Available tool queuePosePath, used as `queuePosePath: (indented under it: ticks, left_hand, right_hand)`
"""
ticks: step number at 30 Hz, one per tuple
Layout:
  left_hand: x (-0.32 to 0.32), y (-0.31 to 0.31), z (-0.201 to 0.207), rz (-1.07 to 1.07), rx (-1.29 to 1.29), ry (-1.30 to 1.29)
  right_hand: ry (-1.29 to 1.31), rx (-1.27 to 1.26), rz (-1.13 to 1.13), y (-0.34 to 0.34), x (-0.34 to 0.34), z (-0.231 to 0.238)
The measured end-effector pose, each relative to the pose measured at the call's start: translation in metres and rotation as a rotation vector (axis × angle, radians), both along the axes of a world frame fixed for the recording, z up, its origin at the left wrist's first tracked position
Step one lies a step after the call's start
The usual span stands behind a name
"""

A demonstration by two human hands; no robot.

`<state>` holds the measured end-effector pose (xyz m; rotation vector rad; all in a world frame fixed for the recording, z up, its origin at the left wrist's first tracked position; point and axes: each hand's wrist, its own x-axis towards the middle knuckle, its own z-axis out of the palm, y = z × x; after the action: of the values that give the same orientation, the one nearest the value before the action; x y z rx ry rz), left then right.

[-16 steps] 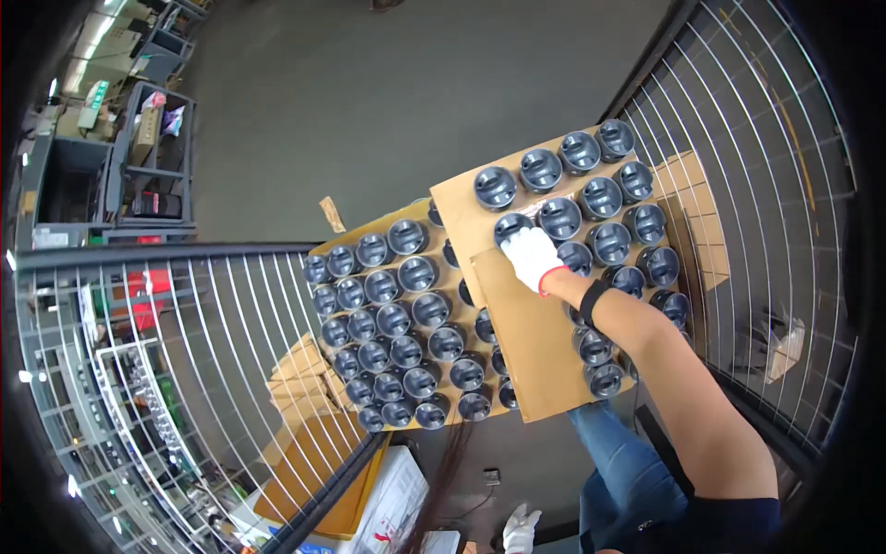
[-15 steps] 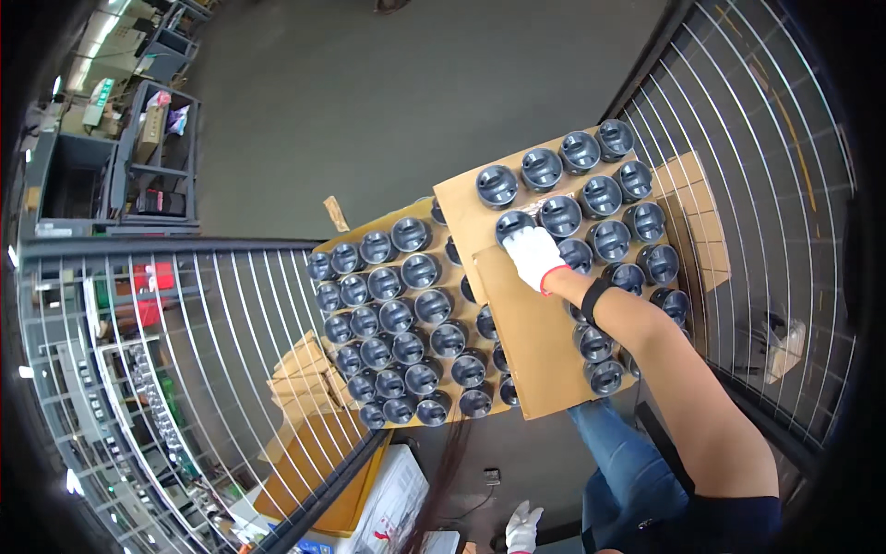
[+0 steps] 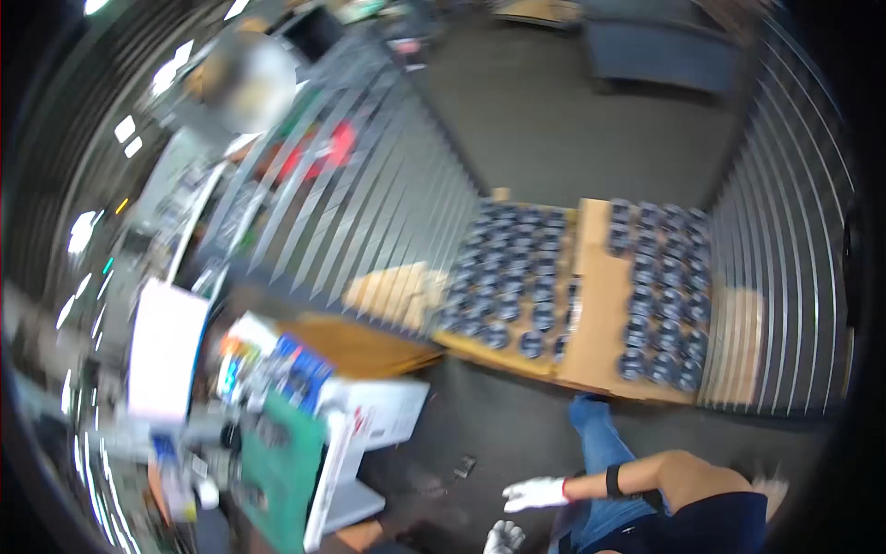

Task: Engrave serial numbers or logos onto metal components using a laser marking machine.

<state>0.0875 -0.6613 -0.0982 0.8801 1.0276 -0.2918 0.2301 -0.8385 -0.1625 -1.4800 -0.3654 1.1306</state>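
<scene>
My right hand (image 3: 535, 494), in a white glove with a red cuff, is held out over the floor with its fingers stretched and nothing in them. Lower down, at the picture's bottom edge, my left hand (image 3: 503, 536) also wears a white glove; blur softens its fingers, which look apart, and no object shows in it. Beyond both hands stand rows of dark, round, cup-shaped metal parts (image 3: 666, 339) on a brown cardboard sheet (image 3: 591, 342). More such parts (image 3: 506, 277) fill the sheet's left side. Neither hand touches them.
Wire mesh panels flank the parts on the left (image 3: 369, 203) and right (image 3: 784, 277). To the left are a white box (image 3: 392, 411), a green-topped surface (image 3: 281, 471) and a bright white panel (image 3: 166, 351). A small dark object (image 3: 465, 466) lies on the floor.
My right hand has left the part it was touching and drawn back near my left hand. The view has swung left and back, showing the bench and more floor.
</scene>
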Motion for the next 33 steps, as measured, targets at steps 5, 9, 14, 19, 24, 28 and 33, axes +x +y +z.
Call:
queuePosePath:
  ticks: [5, 9, 14, 19, 24, 28, 33]
  left_hand:
    - [-0.078, 0.017, 0.015, -0.032, 0.552, -0.401]
    - [-0.017, -0.024, 0.292, -0.911, 1.434, -0.056]
    - [-0.078, 0.016, 0.174, -0.226, 1.156, -0.365]
    - [-0.069, 0.047, 0.055, 0.568, 0.308, -0.819]
    - [-0.038, 0.088, 0.033, 0.726, 0.242, -0.995]
    - [-0.013, 0.087, 0.113, -0.529, 1.745, 0.151]
    - [0.032, 0.079, 0.239, -0.018, 1.517, -0.075]
  right_hand:
    - [0.552, 0.343, 0.280, 0.083, -0.088, 0.049]
    - [0.059, -0.002, 0.165, 0.117, -0.097, 0.139]
    - [-0.418, -0.012, 0.255, 0.148, -0.082, 0.119]
    - [-0.445, 0.158, 0.408, 0.211, -0.061, 0.149]
    - [-1.082, 0.196, 0.583, 0.281, -0.025, 0.140]
    - [-0.664, 0.153, 0.466, 0.304, 0.019, 0.146]
    - [0.036, 0.248, 0.479, 0.294, 0.063, 0.161]
